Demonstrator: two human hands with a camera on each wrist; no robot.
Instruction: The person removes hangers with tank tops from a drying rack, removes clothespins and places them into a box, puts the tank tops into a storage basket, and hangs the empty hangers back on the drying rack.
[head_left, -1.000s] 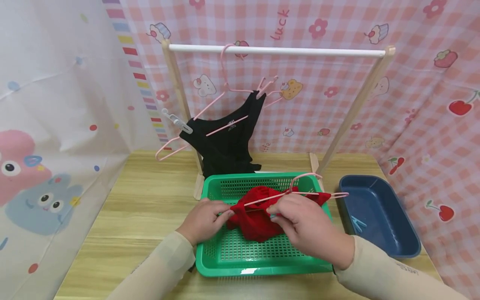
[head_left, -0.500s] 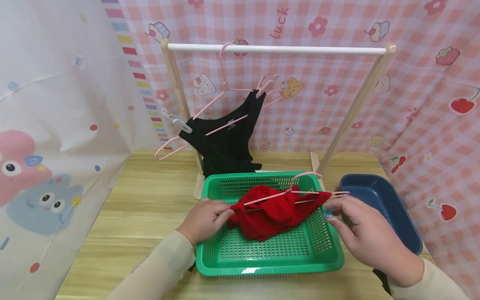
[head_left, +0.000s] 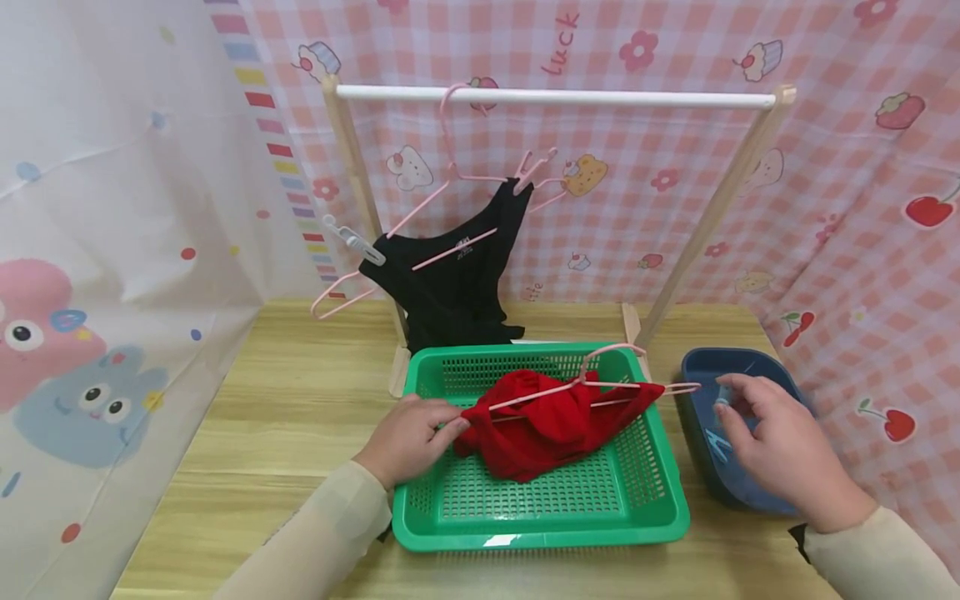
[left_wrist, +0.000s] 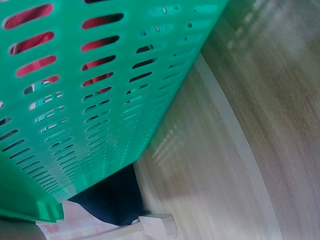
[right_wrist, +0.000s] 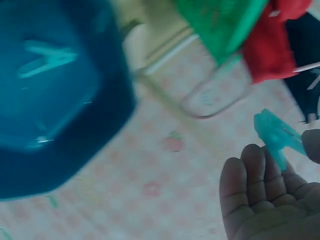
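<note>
My left hand (head_left: 408, 437) pinches the left shoulder of a red garment (head_left: 540, 442) on a pink hanger (head_left: 532, 396). Garment and hanger lie over the green basket (head_left: 525, 540), the hanger's hook toward the back. In the left wrist view the basket's slotted wall hides that hand's fingertips. Over the dark blue basin (head_left: 697, 360) at the right, my right hand (head_left: 783, 442) holds a light blue clothespin (right_wrist: 272, 130) between thumb and fingers. Another light blue clothespin (right_wrist: 47, 59) rests on the basin's floor.
Behind the basket stands a rack with a white rod (head_left: 615, 97) and wooden legs. A black top (head_left: 457, 283) hangs from it on a pink hanger, with a grey clip (head_left: 356, 243) and a pink clip (head_left: 534, 171) at its straps. Printed cloth walls enclose the wooden table (head_left: 300, 400).
My right hand has moved right, from over the red garment to above the blue basin, carrying the clothespin. The left hand has stayed at the garment's left shoulder.
</note>
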